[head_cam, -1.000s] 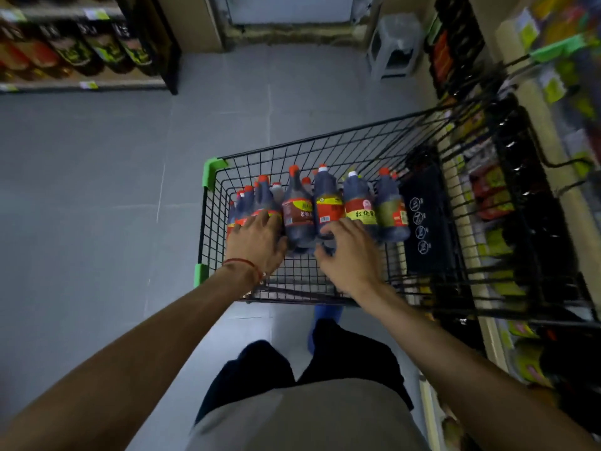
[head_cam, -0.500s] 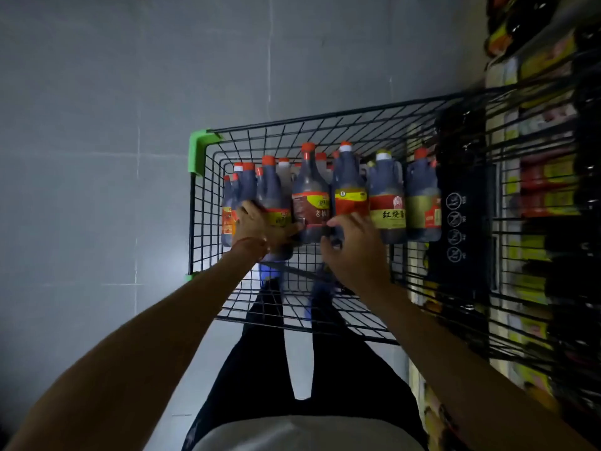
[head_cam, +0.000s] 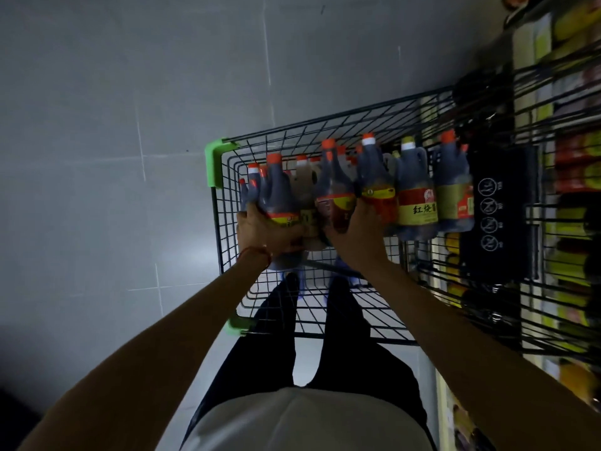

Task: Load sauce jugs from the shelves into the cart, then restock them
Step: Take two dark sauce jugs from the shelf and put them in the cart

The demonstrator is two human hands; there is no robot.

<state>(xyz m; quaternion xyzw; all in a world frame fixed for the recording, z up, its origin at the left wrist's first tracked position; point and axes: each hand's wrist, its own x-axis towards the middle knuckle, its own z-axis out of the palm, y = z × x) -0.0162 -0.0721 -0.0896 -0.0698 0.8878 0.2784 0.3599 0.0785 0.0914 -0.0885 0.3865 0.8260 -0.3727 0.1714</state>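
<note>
Jugs crowd one row: sauce jugs (head_cam: 418, 177) stand packed across the cart (head_cam: 214, 164), so loading looks well along and restocking not yet begun, I'd judge. The left hand (head_cam: 260, 229) grips a red-capped jug (head_cam: 276, 190) at the row's left end. The right hand (head_cam: 354, 237), close beside it, holds a brown-labelled jug (head_cam: 335, 193). Beyond the right hand sit a black seat flap (head_cam: 497, 209) and stocked shelves (head_cam: 572, 190). The cart's wire sides would hem in any lift.

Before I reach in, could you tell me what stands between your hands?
A paler brownish jug, between left hand and right hand, per the head view.
</note>
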